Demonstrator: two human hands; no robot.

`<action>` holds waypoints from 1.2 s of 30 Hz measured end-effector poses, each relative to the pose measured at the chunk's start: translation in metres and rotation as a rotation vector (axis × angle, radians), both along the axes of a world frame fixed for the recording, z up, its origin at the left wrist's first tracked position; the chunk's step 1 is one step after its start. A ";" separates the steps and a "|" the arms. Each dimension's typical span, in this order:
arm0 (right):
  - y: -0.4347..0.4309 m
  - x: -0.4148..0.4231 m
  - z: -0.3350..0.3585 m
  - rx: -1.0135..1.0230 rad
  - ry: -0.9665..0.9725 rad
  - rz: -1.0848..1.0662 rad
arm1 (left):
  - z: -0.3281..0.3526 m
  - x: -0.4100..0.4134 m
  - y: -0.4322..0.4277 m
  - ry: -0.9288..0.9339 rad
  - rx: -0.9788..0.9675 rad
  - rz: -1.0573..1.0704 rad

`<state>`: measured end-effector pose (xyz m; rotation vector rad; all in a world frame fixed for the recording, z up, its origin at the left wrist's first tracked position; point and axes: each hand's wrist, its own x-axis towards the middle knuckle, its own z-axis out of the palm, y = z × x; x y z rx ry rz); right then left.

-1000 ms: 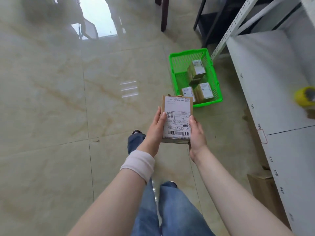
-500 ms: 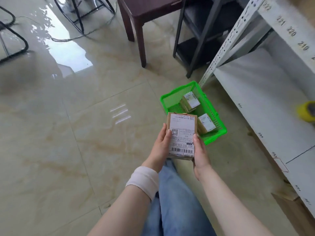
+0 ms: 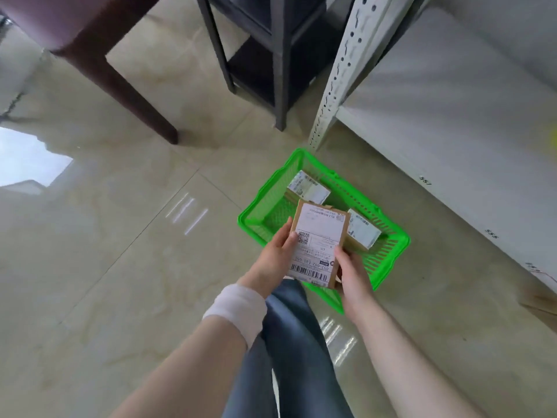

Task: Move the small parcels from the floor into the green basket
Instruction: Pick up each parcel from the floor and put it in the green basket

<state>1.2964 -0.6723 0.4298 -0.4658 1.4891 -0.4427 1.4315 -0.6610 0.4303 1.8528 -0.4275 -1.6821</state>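
Glossy beige marble-patterned tile floor [image 3: 120,267] all round, with a bright window reflection [image 3: 27,164] far left. Dark brown wooden furniture leg [image 3: 132,98] beyond, up-left. Black metal rack [image 3: 271,55] straight beyond. White perforated steel shelving upright [image 3: 340,64] and pale numbered shelf board [image 3: 452,116] off right. Blue denim trouser legs [image 3: 289,342] below.

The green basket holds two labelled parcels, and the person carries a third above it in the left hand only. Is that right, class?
Not quite. The head view shows both hands, left hand and right hand, holding the third parcel above the green basket. Two parcels do lie inside it.
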 end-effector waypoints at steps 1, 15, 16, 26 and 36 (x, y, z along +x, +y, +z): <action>-0.009 0.003 -0.013 0.016 -0.004 -0.009 | -0.011 0.004 -0.014 -0.008 0.020 -0.066; -0.032 0.037 -0.290 0.147 0.144 -0.075 | -0.297 0.038 -0.095 -0.144 0.204 -0.618; -0.030 0.041 -0.302 0.142 0.155 -0.106 | -0.310 0.037 -0.094 -0.164 0.199 -0.655; -0.025 0.052 -0.379 0.221 0.226 -0.125 | -0.388 0.028 -0.097 -0.172 0.354 -0.593; -0.038 0.051 -0.381 0.174 0.221 -0.063 | -0.396 0.035 -0.106 -0.037 0.401 -0.520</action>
